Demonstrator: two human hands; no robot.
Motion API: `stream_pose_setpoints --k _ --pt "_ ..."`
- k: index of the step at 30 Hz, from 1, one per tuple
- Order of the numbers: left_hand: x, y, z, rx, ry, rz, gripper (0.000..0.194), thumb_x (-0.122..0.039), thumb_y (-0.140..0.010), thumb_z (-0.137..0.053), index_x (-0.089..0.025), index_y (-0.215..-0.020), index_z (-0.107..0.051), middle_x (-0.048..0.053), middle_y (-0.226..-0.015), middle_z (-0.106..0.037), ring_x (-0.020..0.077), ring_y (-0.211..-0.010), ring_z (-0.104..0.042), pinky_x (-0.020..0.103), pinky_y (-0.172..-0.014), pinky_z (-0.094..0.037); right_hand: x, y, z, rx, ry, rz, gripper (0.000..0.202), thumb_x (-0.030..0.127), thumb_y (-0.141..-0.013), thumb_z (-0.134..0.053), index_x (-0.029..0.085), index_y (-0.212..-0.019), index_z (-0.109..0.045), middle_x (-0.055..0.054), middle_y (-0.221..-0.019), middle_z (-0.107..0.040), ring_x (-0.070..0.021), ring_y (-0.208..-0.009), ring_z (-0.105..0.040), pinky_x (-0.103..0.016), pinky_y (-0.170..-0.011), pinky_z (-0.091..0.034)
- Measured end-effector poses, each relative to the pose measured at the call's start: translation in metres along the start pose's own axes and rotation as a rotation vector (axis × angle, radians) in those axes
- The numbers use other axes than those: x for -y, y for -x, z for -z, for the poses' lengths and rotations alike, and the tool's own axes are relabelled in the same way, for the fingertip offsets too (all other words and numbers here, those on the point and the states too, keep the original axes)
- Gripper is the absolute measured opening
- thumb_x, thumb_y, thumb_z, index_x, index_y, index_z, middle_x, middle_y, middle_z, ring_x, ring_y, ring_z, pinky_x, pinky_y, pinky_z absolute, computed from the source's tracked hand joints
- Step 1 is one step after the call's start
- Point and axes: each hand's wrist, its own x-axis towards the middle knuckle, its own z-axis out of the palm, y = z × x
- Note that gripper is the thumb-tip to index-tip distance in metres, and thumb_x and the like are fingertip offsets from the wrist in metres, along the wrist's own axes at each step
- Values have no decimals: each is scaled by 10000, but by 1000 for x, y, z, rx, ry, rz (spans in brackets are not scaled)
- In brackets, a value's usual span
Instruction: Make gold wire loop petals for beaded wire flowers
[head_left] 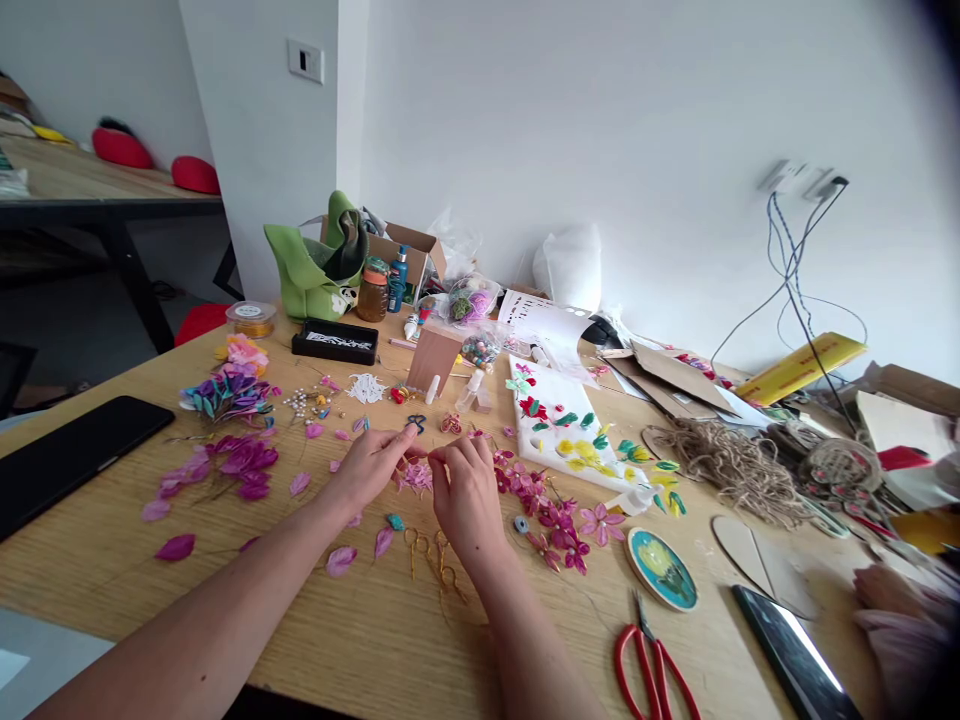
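A: Where are the two hands, and what are they doing?

B: The left hand [377, 465] and the right hand [471, 495] meet at the middle of the pale wooden table [322, 640], fingertips drawn together as if to pinch. Whatever sits between them is too small to make out, so I cannot tell whether either one grips anything.

A: And the thing nearest them?

B: A small heap of light-pink petal-like pieces [415, 478], lying just beyond the fingertips, in the gap between the hands.

A: How much looks done?

B: A fair part, I'd judge. Right of the hands lies a cluster of deep-pink flowers with pointed petals [561, 518], which seem already put together. Farther right, yellow blossoms with green leaves [589, 455] rest on a white sheet [559, 390], also complete-looking. A purple-and-teal bunch [226, 395] lies on the far left.

A: What is left, then?

B: Single pieces, it appears. A loose magenta petal [176, 547] lies at the near left, and a pale pink-violet petal [342, 562] lies nearer the hands. The looped gold-coloured metal pieces [448, 577] just to the near side look unattached to any flower. Red-handled metal pliers [645, 650] lie at the near right, untouched.
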Motion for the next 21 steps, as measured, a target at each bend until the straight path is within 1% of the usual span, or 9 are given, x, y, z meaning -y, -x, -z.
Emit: stream_pose_setpoints --k 7,11,18,21 --pt "-3 2 0 2 -24 -47 595 -656 -798 -482 -128 -756 -751 113 -767 -733 216 -702 -644 271 -550 -463 0 0 -1 -19 -6 -3 158 80 -911 -558 173 -825 -653 -58 -798 -618 -242 -834 -497 -371 -784 -423" --pt "-3 2 0 9 -43 -85 575 -641 -821 -475 -139 -764 -752 106 -794 -736 226 -744 -649 278 -583 -467 1 0 -1 -27 -11 -6 165 74 -905 -554 174 -808 -642 -57 -790 -616 -239 -824 -501 -366 -774 -422" --pt "-6 5 1 23 -71 -170 513 -574 -867 -475 -146 -814 -753 78 -793 -721 237 -836 -657 319 -777 -487 5 0 2 -68 -19 -31 183 62 -897 -535 183 -790 -620 -56 -788 -610 -238 -824 -493 -359 -773 -427" --pt "-6 6 0 28 -76 -197 483 -529 -890 -463 -145 -838 -751 74 -807 -717 238 -861 -658 326 -803 -488 6 -1 2 -86 -16 -36 189 68 -903 -520 182 -784 -612 -60 -785 -605 -241 -824 -490 -365 -776 -423"
